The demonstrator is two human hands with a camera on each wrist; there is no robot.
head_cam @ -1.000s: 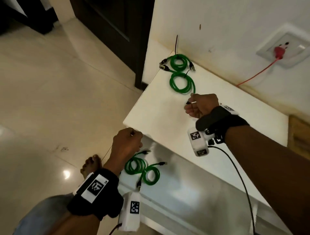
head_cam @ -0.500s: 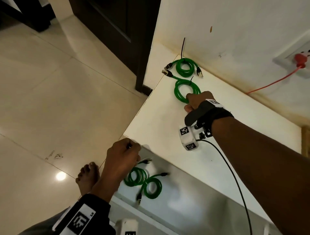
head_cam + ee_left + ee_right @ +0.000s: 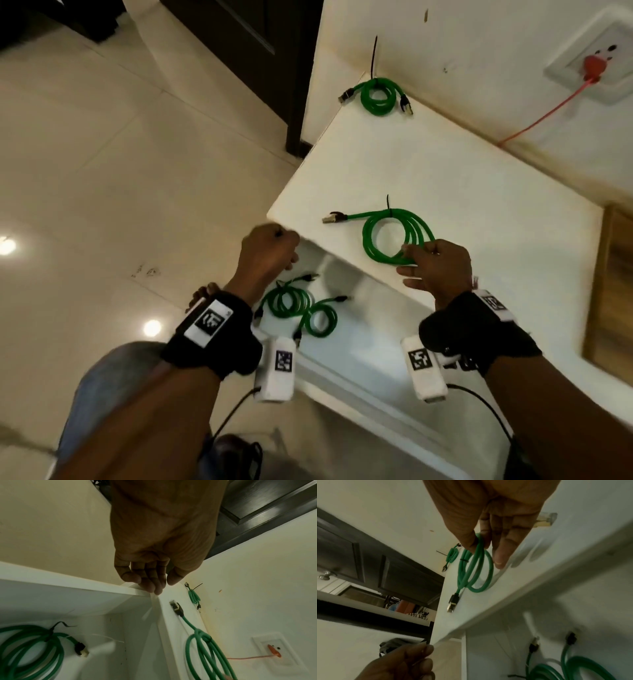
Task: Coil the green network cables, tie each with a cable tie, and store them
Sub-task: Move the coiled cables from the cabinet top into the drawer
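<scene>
A green coiled cable (image 3: 397, 236) bound by a black tie lies on the white cabinet top (image 3: 479, 205) near its front edge. My right hand (image 3: 411, 248) pinches its near side between thumb and forefinger, as the right wrist view shows for that coil (image 3: 476, 574) and hand (image 3: 477, 540). A second tied coil (image 3: 376, 96) rests at the back against the wall. Two more tied coils (image 3: 287, 301) (image 3: 320, 320) lie in the open drawer (image 3: 359, 349) below. My left hand (image 3: 274, 246) is curled at the cabinet's corner, a thin dark cable tie tip poking from it.
A red cord runs to a wall socket (image 3: 596, 65) at the back right. A dark door (image 3: 239, 51) stands left of the cabinet and a wooden board (image 3: 616, 291) lies at its right end. A bare foot (image 3: 202, 294) is on the tiled floor.
My right hand reached to the coil near the back, took it and pulled it to the front edge. The left hand stayed at the cabinet corner.
</scene>
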